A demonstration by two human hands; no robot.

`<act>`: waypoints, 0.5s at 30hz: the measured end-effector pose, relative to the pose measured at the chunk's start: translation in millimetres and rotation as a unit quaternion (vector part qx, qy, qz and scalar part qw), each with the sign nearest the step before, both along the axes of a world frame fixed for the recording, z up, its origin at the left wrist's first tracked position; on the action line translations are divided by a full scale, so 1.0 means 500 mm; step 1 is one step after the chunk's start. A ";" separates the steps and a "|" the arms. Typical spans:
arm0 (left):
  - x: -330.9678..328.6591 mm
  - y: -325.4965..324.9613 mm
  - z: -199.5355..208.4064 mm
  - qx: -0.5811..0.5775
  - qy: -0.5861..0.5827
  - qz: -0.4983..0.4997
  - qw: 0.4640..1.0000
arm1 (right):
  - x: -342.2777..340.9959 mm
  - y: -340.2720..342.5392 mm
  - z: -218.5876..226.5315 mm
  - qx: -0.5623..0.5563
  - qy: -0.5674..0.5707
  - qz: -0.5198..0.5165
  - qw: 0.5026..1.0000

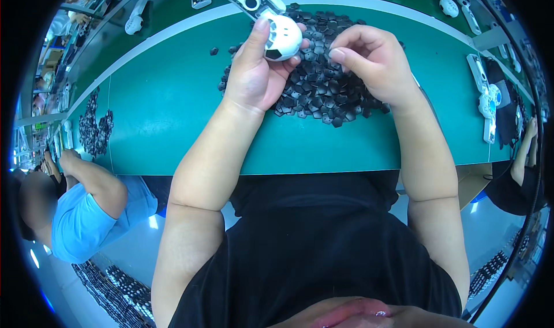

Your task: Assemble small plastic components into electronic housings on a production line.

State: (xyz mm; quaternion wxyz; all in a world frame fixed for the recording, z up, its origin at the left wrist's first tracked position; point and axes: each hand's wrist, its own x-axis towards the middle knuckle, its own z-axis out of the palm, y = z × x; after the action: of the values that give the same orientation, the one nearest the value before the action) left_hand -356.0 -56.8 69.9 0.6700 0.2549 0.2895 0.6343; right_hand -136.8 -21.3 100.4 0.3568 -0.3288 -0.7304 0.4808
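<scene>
In my left hand [251,77] is a white plastic device [284,34] with a rounded, football-patterned end and a long flat body reaching up and to the left. Its round end sits between my thumb and fingers, and one black patch shows on its lower side. My right hand [378,62] is to the right of it, thumb and fingertips pinched together above a pile of small black pentagon pieces [323,91]. Whatever is between those fingertips is too small to make out. The two hands are apart.
The pile lies on a green table [173,120] with a pale curved rail [144,48] behind it. More white devices [136,16] lie beyond the rail, and others [487,100] at the right. A person in blue [95,218] sits at the left, near a dark heap [95,126].
</scene>
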 end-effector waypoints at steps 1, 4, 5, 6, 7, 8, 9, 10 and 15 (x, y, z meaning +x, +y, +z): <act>0.000 -0.004 0.003 0.013 0.030 -0.010 0.999 | -0.001 -0.002 -0.001 0.038 0.021 -0.013 0.999; 0.001 -0.014 0.011 0.038 0.089 -0.032 0.995 | -0.005 -0.018 0.016 0.115 -0.010 -0.025 0.993; -0.001 -0.015 0.013 0.057 0.116 -0.041 0.991 | -0.008 -0.021 0.020 0.153 -0.024 -0.032 0.987; -0.003 -0.017 0.015 0.076 0.143 -0.050 0.986 | -0.012 -0.021 0.021 0.152 -0.026 -0.032 0.988; -0.003 -0.019 0.016 0.095 0.171 -0.059 0.979 | -0.016 -0.020 0.022 0.116 -0.001 -0.025 0.993; 0.000 -0.021 0.016 0.093 0.170 -0.061 0.979 | -0.020 -0.021 0.021 0.080 0.025 -0.019 0.996; 0.006 -0.022 0.016 0.099 0.172 -0.046 0.979 | -0.024 -0.021 0.021 0.044 0.050 -0.013 0.998; 0.012 -0.024 0.016 0.105 0.174 -0.031 0.979 | -0.027 -0.022 0.020 0.042 0.051 -0.014 0.998; 0.018 -0.032 0.022 0.097 0.187 -0.016 0.977 | -0.035 -0.024 0.016 -0.061 0.091 0.027 0.994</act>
State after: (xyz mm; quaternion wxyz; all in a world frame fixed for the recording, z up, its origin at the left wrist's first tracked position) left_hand -347.3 -72.5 80.9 0.5859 0.4374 0.3424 0.5901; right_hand -154.4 -33.3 108.5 0.3881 -0.2852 -0.6726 0.5618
